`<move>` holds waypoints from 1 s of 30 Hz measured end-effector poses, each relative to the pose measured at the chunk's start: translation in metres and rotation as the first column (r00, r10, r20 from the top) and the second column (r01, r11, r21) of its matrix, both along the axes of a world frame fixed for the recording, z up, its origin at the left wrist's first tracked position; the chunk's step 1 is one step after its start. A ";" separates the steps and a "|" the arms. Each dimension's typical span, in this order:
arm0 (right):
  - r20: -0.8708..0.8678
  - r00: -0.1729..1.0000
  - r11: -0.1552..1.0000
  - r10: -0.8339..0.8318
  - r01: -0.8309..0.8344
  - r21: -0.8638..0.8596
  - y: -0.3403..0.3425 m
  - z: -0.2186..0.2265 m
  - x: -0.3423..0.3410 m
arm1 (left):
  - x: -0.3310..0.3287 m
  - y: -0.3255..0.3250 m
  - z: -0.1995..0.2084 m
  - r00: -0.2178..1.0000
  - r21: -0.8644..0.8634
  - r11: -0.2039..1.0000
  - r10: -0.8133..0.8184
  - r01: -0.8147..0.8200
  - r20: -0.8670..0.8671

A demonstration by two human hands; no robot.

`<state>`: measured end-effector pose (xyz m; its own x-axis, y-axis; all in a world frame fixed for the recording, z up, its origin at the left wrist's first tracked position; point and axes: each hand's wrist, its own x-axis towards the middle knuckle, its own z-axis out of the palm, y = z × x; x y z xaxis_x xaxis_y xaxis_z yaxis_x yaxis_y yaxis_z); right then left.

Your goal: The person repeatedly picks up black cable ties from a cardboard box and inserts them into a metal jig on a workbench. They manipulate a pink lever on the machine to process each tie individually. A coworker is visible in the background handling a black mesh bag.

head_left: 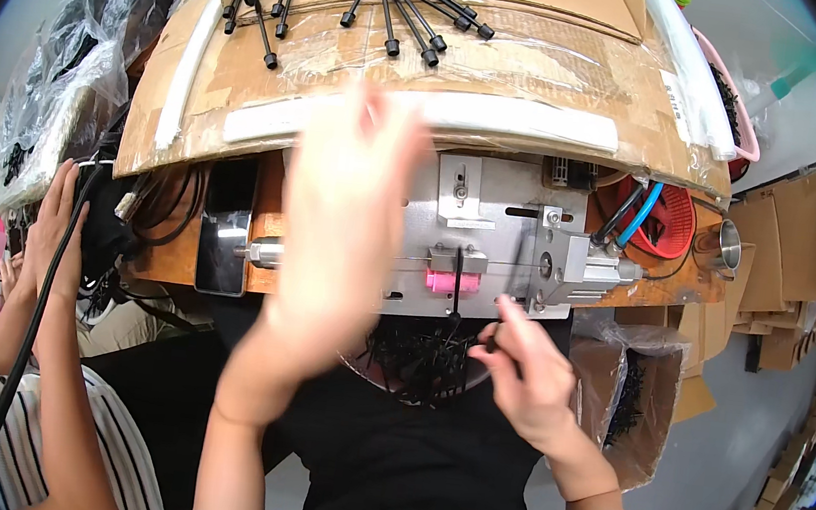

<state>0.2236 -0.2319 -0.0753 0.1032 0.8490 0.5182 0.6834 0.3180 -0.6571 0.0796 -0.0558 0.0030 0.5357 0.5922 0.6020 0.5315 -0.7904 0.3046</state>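
Note:
My left hand (349, 198) is smeared by motion above the metal plate and the front edge of the cardboard; its fingers cannot be made out. Right of the bowl, my right hand (528, 369) has thumb and fingers closed around a small dark piece, mostly hidden. Between the hands, a black rod (458, 286) stands in a small metal fixture (458, 259) beside a pink block (441, 281). The fixture is on a grey metal plate (499, 250) with a clamp block (558, 262) at its right. Below it, a bowl holds many black rods (421, 362).
Black capped rods (394, 22) lie on the cardboard (510, 65) above. A phone (227, 224) lies left of the plate, a red basket (668, 224) right. A lined box (627, 411) of black parts stands lower right. Another person's hand (59, 225) is at the left.

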 end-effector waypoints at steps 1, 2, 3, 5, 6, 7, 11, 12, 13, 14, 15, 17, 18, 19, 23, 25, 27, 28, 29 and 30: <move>0.028 0.999 0.999 0.019 -0.018 -0.038 0.001 -0.007 -0.005 | 0.010 0.031 0.000 0.990 0.042 0.992 0.113 -0.117 0.088; 0.026 0.998 0.999 0.049 -0.048 -0.011 0.005 -0.011 -0.012 | 0.012 0.061 0.002 0.991 0.048 0.993 0.104 -0.109 0.086; 0.037 0.996 0.996 0.079 -0.078 -0.034 0.008 -0.013 -0.016 | 0.011 0.083 0.002 0.992 0.052 0.994 0.092 -0.096 0.084; 0.037 0.993 0.989 0.113 -0.109 -0.096 0.013 -0.020 -0.017 | 0.012 0.103 0.010 1.000 -0.201 0.979 0.014 -0.016 -0.008; 0.034 0.993 0.989 0.113 -0.109 -0.098 0.015 -0.022 -0.017 | 0.011 0.108 0.013 0.998 -0.329 0.944 -0.036 0.019 -0.046; 0.032 0.993 0.989 0.114 -0.111 -0.099 0.019 -0.023 -0.016 | 0.008 0.107 0.015 0.999 -0.320 0.947 -0.042 0.034 -0.018; 0.034 0.991 0.985 0.129 -0.124 -0.118 0.021 -0.023 -0.014 | -0.016 0.076 0.027 0.992 -0.353 0.932 -0.038 0.077 0.117; 0.041 0.990 0.983 0.133 -0.126 -0.137 0.020 -0.020 -0.012 | -0.024 0.066 0.026 0.984 -0.351 0.929 -0.058 0.114 0.166; 0.046 0.990 0.980 0.135 -0.127 -0.156 0.021 -0.012 -0.010 | -0.032 0.054 0.025 0.974 -0.347 0.925 -0.080 0.152 0.213; 0.052 0.989 0.977 0.137 -0.126 -0.175 0.020 -0.005 -0.007 | -0.036 0.034 0.022 0.982 -0.328 0.941 -0.023 0.084 0.186; 0.049 0.995 0.982 0.088 -0.078 -0.169 0.018 0.001 -0.001 | -0.032 0.013 0.015 0.986 -0.310 0.950 0.019 0.033 0.163; 0.041 0.999 0.989 0.027 -0.021 -0.146 0.015 0.014 0.008 | -0.036 -0.032 -0.002 0.990 -0.247 0.969 0.002 0.033 0.140; 0.021 0.999 0.985 -0.042 0.045 -0.168 0.012 0.021 0.010 | -0.038 -0.056 -0.006 0.996 -0.259 0.966 0.000 0.023 0.086; -0.020 0.995 0.978 -0.097 0.091 -0.187 0.010 0.028 0.011 | -0.038 -0.076 -0.014 0.999 -0.272 0.962 -0.010 0.020 0.037; -0.071 0.980 0.976 -0.185 0.174 -0.134 0.007 0.032 0.020 | -0.020 -0.114 -0.066 0.986 -0.305 0.951 -0.101 0.057 -0.132; -0.078 0.976 0.974 -0.203 0.192 -0.123 0.006 0.032 0.023 | -0.010 -0.118 -0.077 0.970 -0.292 0.956 -0.087 0.018 -0.225; -0.112 0.971 0.973 -0.214 0.201 -0.116 0.004 0.029 0.025 | -0.005 -0.117 -0.079 0.954 -0.282 0.959 -0.079 -0.006 -0.288; -0.128 0.965 0.969 -0.228 0.212 -0.125 0.002 0.028 0.026 | -0.005 -0.118 -0.079 0.952 -0.279 0.960 -0.085 -0.001 -0.295; -0.144 0.960 0.966 -0.241 0.222 -0.133 0.000 0.028 0.027 | -0.004 -0.117 -0.077 0.948 -0.274 0.962 -0.086 -0.001 -0.305; -0.156 0.958 0.966 -0.241 0.222 -0.134 0.000 0.028 0.028 | -0.004 -0.116 -0.075 0.944 -0.267 0.964 -0.082 -0.006 -0.319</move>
